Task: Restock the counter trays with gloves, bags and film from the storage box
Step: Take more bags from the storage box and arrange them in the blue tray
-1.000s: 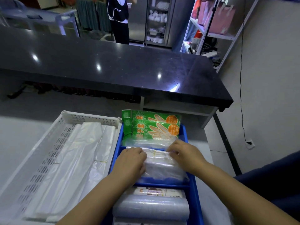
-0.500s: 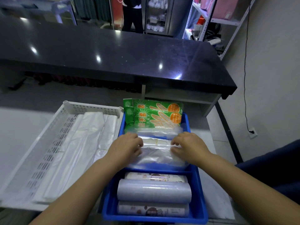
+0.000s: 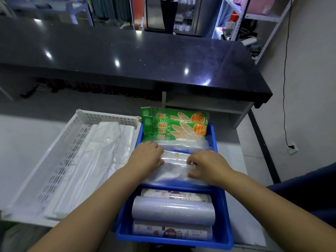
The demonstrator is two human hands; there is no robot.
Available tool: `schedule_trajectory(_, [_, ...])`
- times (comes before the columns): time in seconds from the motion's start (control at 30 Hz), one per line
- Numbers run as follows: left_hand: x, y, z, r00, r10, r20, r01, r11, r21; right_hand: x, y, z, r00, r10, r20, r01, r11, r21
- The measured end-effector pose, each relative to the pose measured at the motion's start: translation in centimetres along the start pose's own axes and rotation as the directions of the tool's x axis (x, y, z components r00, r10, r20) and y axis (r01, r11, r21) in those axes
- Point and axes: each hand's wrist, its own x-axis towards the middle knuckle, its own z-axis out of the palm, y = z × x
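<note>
The clear bags [image 3: 174, 171] in the blue tray [image 3: 221, 193] are best pressed flat and squared, left hand [image 3: 146, 157] flattened, right hand [image 3: 205, 167] pinching the plastic.

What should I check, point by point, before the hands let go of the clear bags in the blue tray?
1. Clear bag bundle lies inside the middle compartment of the blue tray: ok.
2. Left hand and right hand both rest on the bundle: ok.
3. Green glove packs stay within the far compartment: not ok, they lean over the far rim.
4. Film rolls lie flat in the near compartment: ok.
5. White bags lie in the white tray: ok.
6. Bundle's rubber band is intact: cannot tell.
</note>
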Motion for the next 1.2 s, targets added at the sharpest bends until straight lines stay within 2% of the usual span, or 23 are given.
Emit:
schedule_trajectory(0.1, [-0.4, 0.1, 0.6, 0.996, 0.053, -0.073, -0.057, 0.997, -0.044, 0.0, 0.2, 0.4, 1.0, -0.014, -0.013, 0.014, 1.0, 0.003])
schedule_trajectory(0.2, [-0.9, 0.0, 1.1, 0.993, 0.09, -0.079, -0.096, 0.993, -0.074, 0.1, 0.5, 0.4, 0.998, -0.047, -0.035, 0.047, 0.999, -0.003])
schedule_trajectory(0.4, [-1.6, 0.1, 0.9, 0.997, 0.037, -0.07, -0.036, 0.999, 0.01, 0.2, 0.7, 0.7, 0.996, -0.084, -0.04, 0.086, 0.996, 0.035])
schedule_trajectory(0.53, [-2.6, 0.6, -0.4, 0.994, 0.052, -0.099, -0.038, 0.99, 0.136, 0.2, 1.0, 0.8, 0.986, -0.166, -0.036, 0.166, 0.986, 0.023])
schedule_trajectory(0.6, [-3.5, 0.8, -0.3, 0.986, -0.006, -0.167, 0.023, 0.995, 0.1, 0.2, 1.2, 0.8, 0.977, -0.204, -0.055, 0.205, 0.979, 0.003])
schedule_trajectory(0.7, [-4.4, 1.3, 0.3, 0.993, -0.067, -0.097, 0.067, 0.998, -0.004, 0.4, 1.2, 1.0, 0.956, -0.284, -0.08, 0.282, 0.959, -0.032])
schedule_trajectory(0.8, [-4.9, 1.8, 0.5, 0.987, -0.146, -0.062, 0.146, 0.989, -0.015, 1.1, 0.8, 0.6, 0.947, -0.319, -0.02, 0.318, 0.947, -0.052])
schedule_trajectory(0.97, [-7.3, 1.1, -0.5, 0.931, -0.335, -0.144, 0.329, 0.942, -0.066, 2.7, -0.3, -0.7, 0.947, -0.31, -0.09, 0.31, 0.951, -0.018])
schedule_trajectory(1.2, [-14.1, -0.8, -1.4, 0.842, -0.52, -0.143, 0.503, 0.853, -0.141, 2.9, -5.4, -1.6, 0.91, -0.385, -0.156, 0.39, 0.921, -0.003])
